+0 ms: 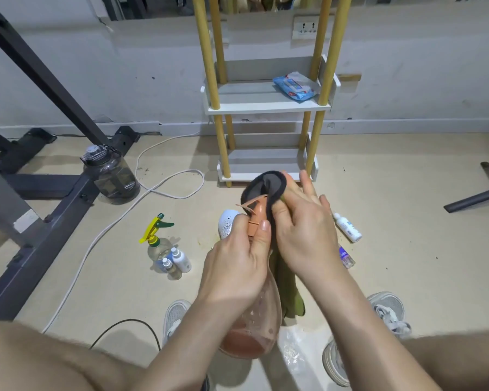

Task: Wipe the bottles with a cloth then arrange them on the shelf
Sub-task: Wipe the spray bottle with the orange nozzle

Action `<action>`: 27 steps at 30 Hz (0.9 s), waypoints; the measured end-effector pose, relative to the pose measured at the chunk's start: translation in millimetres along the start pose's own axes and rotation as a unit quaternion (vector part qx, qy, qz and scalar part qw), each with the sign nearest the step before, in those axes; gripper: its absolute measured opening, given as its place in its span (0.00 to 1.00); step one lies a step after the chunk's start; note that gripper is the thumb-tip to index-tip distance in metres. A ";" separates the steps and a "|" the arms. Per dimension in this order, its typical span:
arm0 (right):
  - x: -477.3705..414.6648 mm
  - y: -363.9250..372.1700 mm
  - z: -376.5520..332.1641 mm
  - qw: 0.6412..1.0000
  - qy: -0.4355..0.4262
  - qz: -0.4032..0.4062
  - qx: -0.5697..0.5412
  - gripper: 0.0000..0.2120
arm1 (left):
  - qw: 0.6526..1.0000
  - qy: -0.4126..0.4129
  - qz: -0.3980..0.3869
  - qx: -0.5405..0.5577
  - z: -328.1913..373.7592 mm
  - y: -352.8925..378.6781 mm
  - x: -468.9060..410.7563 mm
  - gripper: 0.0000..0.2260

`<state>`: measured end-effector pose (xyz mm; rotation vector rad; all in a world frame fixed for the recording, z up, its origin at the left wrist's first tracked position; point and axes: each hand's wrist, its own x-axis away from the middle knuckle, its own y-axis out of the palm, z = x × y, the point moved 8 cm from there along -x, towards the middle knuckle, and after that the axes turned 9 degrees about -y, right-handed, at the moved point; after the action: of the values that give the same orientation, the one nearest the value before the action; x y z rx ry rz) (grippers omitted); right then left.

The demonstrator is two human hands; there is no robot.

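We hold an orange spray bottle (254,320) over the floor (407,221), tilted with its nozzle end pointing away from us toward the shelf (268,104). Our left hand (235,263) grips the bottle around its neck, fingers (261,238) curled tight just below the orange trigger head. Our right hand (302,230) presses a cloth (266,187) against the trigger head; its thumb and fingers are closed on the fabric, which is dark grey at the top where it folds over the nozzle and olive green where it hangs down beside the bottle's body.

The shelf stands against the wall straight ahead, white boards on yellow wooden posts. A blue packet of wipes (294,86) lies on the right of its upper visible board; the lowest board is bare as far as we can see.

On the floor to our left stands a clear spray bottle with a yellow and green trigger (157,238), touching or just beside two small white-capped bottles (177,261). A white speckled bottle (227,222) lies behind our left hand, partly hidden. To our right a small white bottle (347,228) lies on its side, and a small clear bottle with a blue label (346,256) sits near our right wrist. A large dark water jug (110,173) stands farther left beside a black metal frame (40,193), with a white cable (153,190) looping past it.
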<state>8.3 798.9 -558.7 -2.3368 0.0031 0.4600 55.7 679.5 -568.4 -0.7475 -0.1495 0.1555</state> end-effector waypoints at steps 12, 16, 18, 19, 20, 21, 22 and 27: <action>2.9 8.2 -7.6 0.995 -0.033 -0.009 -0.097 0.24 | 0.998 0.023 0.038 -0.037 -0.3 -9.5 0.3 0.12; 20.4 5.1 -8.5 0.993 -0.082 0.042 -0.077 0.23 | 0.999 0.003 0.041 -0.036 -5.3 -18.0 -3.7 0.11; 0.8 -8.0 11.9 0.994 -0.007 0.087 -0.071 0.15 | 0.999 -0.005 0.039 -0.036 -10.3 -17.3 -4.7 0.12; -8.0 -13.0 18.6 0.990 0.023 0.103 -0.090 0.13 | 0.999 -0.012 0.035 -0.022 -13.0 -17.5 -6.1 0.13; -14.9 -18.1 26.0 0.980 0.053 0.128 -0.140 0.12 | 0.999 -0.020 0.030 0.003 -15.9 -18.0 -8.5 0.13; -19.2 -23.0 30.6 0.960 0.081 0.155 -0.219 0.11 | 0.999 -0.027 0.026 0.030 -18.6 -18.2 -11.2 0.13; -21.2 -25.4 33.9 0.925 0.109 0.175 -0.319 0.10 | 0.998 -0.034 0.023 0.053 -21.1 -18.6 -13.7 0.12; -13.9 -56.6 50.8 0.871 0.151 0.232 -0.406 0.11 | 0.990 -0.039 0.045 0.129 -29.3 -24.1 -20.3 0.13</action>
<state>-13.6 872.5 -549.4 -3.2359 0.6524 0.3512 43.5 638.7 -574.7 -0.4910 -0.1664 0.2844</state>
